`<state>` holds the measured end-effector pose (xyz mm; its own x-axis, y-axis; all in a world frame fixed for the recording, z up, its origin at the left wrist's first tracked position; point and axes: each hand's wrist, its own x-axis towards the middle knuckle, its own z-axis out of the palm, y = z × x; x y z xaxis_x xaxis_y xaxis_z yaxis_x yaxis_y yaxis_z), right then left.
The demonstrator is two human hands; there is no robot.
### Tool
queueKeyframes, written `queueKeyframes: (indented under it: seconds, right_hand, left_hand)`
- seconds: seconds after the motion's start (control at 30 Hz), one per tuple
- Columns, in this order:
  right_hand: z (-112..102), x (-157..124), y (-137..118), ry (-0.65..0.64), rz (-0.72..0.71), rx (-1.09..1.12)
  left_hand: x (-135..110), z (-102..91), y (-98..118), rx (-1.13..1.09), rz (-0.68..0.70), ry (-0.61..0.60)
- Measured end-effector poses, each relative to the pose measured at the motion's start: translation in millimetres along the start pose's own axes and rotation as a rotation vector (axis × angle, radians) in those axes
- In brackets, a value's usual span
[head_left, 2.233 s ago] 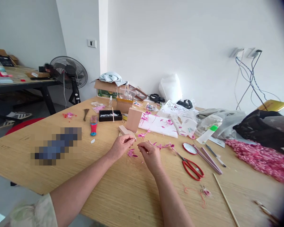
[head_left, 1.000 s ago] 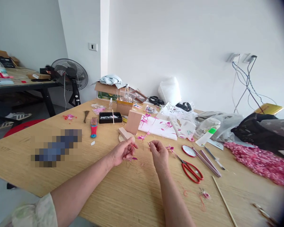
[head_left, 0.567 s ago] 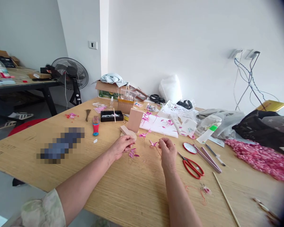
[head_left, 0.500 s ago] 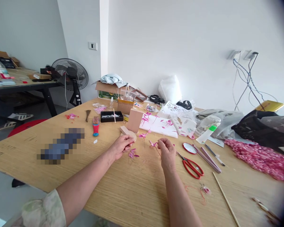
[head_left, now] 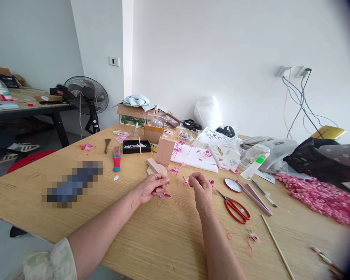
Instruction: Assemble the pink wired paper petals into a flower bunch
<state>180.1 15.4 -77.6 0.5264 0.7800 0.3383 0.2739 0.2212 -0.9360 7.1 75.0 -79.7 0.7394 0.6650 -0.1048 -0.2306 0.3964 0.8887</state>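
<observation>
My left hand (head_left: 150, 187) rests on the wooden table (head_left: 151, 241), fingers pinched on a small pink flower piece (head_left: 164, 195) that pokes out below the fingertips. My right hand (head_left: 201, 189) is a little to the right, fingers curled and pinching a thin pink flower sprig (head_left: 186, 180). More pink flower pieces (head_left: 175, 169) lie just behind the hands. Both forearms reach in from the bottom edge.
Red-handled scissors (head_left: 235, 207), a small round mirror (head_left: 232, 185) and a wooden skewer (head_left: 277, 245) lie to the right. A heap of pink material (head_left: 321, 197), a white sheet with pink petals (head_left: 194, 156), a wooden block (head_left: 164, 151), a black tray (head_left: 136, 146) and a fan (head_left: 86, 96) stand behind.
My right hand moved out to the right along the sprig, then came back toward my left hand. My left hand stayed pinched in place. The camera shifted slightly.
</observation>
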Motion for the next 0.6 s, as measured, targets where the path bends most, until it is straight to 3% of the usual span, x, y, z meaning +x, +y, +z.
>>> queueKeyframes:
  seconds: [0.13,0.23,0.4,0.6]
  right_hand:
    - [-8,5,7,0.151,0.002,0.085]
    - [-15,8,3,0.178,-0.005,-0.079]
    - [-14,3,-15,-0.172,-0.049,-0.651]
    - [-10,-1,-20,-0.389,-0.106,-1.011]
  left_hand:
    - [5,-6.2,1,0.01,0.019,0.091]
    - [9,-14.1,2,-0.002,0.083,0.199]
    - [12,-22.9,4,-0.007,0.188,0.284]
    - [14,-22.8,4,-0.055,0.288,0.357]
